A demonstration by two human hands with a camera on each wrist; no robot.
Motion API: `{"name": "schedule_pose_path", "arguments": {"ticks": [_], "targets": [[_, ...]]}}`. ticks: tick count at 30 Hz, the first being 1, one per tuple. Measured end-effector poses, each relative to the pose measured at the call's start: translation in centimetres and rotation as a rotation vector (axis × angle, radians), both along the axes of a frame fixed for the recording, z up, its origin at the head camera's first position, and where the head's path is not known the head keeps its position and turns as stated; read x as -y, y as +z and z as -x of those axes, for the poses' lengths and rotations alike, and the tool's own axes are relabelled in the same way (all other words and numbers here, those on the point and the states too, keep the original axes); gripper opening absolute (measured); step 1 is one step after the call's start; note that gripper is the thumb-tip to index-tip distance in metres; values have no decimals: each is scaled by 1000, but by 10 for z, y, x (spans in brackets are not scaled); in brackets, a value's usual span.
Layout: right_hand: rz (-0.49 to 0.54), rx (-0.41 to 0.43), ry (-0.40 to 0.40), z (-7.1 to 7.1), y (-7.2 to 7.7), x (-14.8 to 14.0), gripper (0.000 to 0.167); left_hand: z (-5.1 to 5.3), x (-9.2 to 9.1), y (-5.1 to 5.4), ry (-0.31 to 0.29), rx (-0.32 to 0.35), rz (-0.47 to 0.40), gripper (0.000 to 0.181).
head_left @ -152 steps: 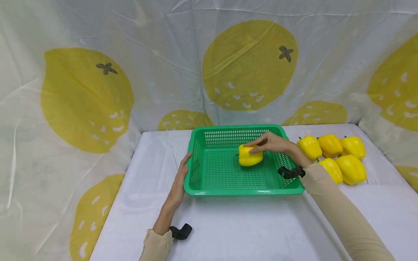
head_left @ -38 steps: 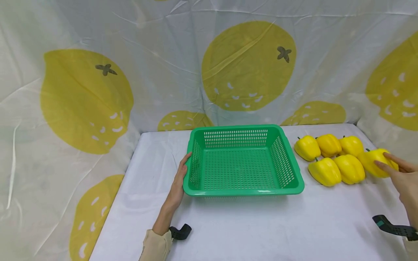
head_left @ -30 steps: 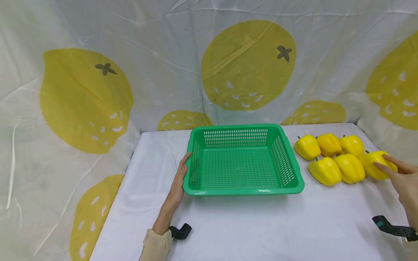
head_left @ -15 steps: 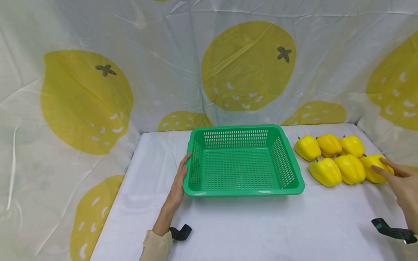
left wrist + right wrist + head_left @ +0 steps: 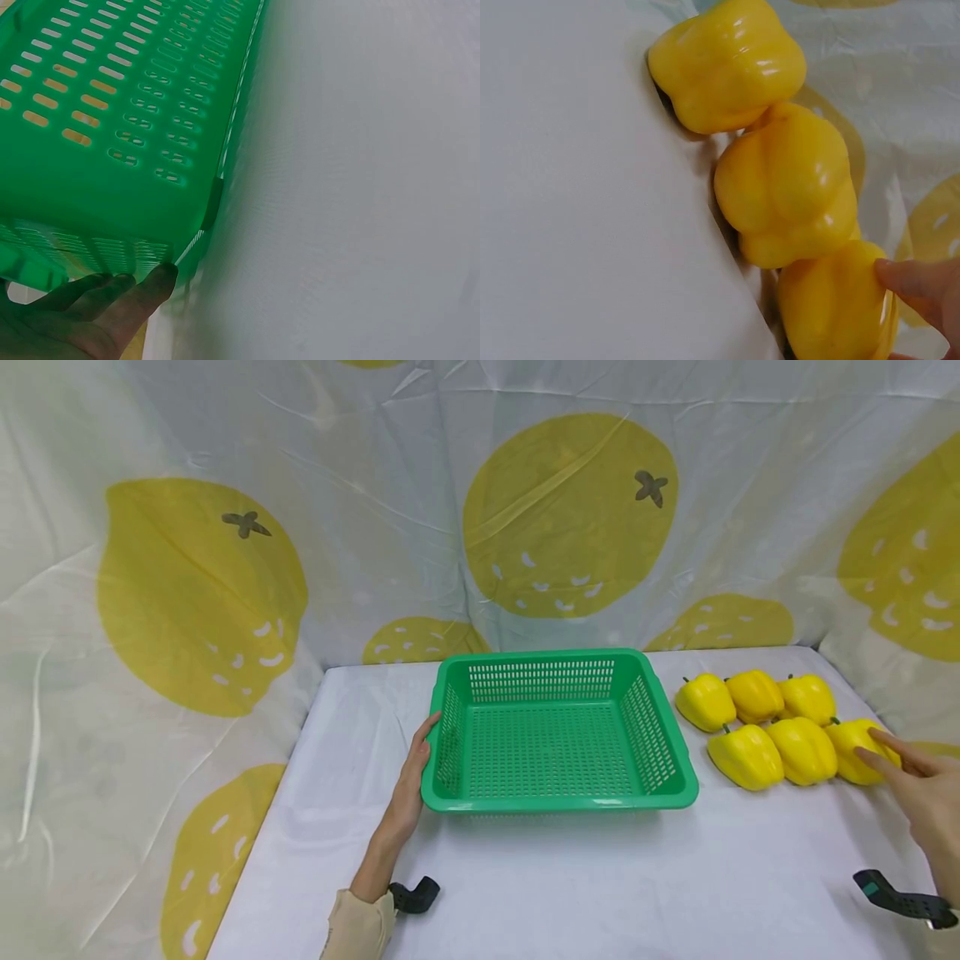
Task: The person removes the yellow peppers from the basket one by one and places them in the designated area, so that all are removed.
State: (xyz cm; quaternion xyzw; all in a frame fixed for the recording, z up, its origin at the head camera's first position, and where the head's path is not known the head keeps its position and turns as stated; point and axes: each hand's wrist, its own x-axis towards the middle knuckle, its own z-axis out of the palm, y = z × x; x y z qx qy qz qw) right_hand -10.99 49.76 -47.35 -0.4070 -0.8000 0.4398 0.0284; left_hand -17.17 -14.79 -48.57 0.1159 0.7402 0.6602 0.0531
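A yellow bell pepper sits at the right end of the front row on the table. My right hand holds it from the right, thumb and fingers set on its sides; the far fingers are partly hidden. The right wrist view shows the same pepper under the fingertips. A green plastic basket stands mid-table with nothing inside. Against its left outer wall rests my left hand, its fingers stretched out. In the left wrist view those fingers touch the slotted basket wall.
Several other yellow bell peppers lie close together in two rows right of the basket, among them one pepper at the front left. A lemon-print cloth hangs behind the white-covered table.
A pepper held over the basket earlier is out of it. My right hand has moved right, then brought the end pepper down and slightly left beside its neighbour. My left hand stays put.
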Motion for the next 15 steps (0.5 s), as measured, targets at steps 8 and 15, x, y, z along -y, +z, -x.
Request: {"name": "schedule_pose_path", "arguments": {"ticks": [8,15], "targets": [[64,22,-53,2,-1,1,66,2,4,4,-15,1,38,49],[-37,-41,-51,-6,9,4,62,4,25,13,-7,-30,147,50]]}}
